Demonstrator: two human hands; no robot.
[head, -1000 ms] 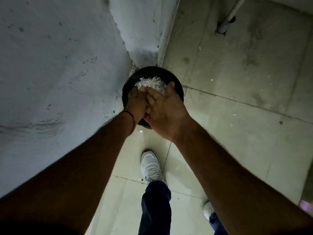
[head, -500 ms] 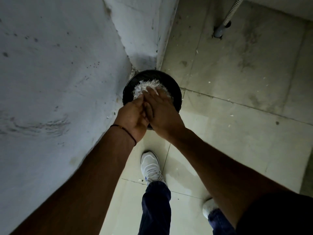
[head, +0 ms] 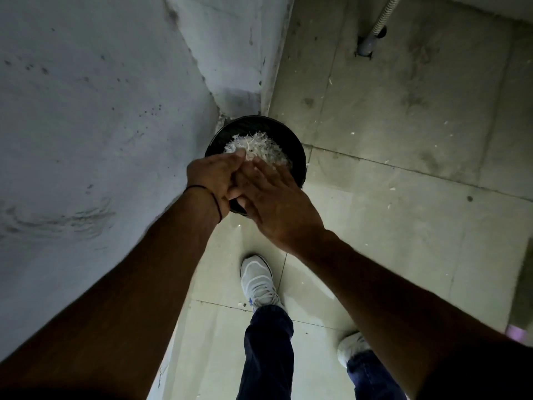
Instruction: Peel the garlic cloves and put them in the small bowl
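Skins (head: 259, 144) of garlic, pale and papery, are heaped in a round black bin (head: 278, 126) that stands on the floor in the corner where the wall (head: 86, 125) meets a jutting pillar (head: 230, 53); on my feed this is the only container, and the heap reaches close to its rim. Directly above the near half of the bin I see both hands pressed side by side. The left hand (head: 213, 179) lies with its back up and its fingers stretched out straight toward the heap, a white scrap at the fingertips. The right hand (head: 277, 206) is laid flat against it, fingers also straight and a little blurred, gripping nothing that I can make out; whether anything lies between the palms I cannot tell. The hands cover the near rim and part of the heap. A thin dark band (head: 208, 194) circles the left wrist. Around the bin the tiled floor (head: 403, 226) carries scattered white flecks (head: 330, 81). Far off to the right a ribbed hose (head: 383, 15) runs down into a grey pipe stub (head: 367, 46). Below the arms stand two white shoes, one (head: 258, 280) just short of the bin and the other (head: 350, 347) further back, under dark blue trouser legs (head: 268, 350).
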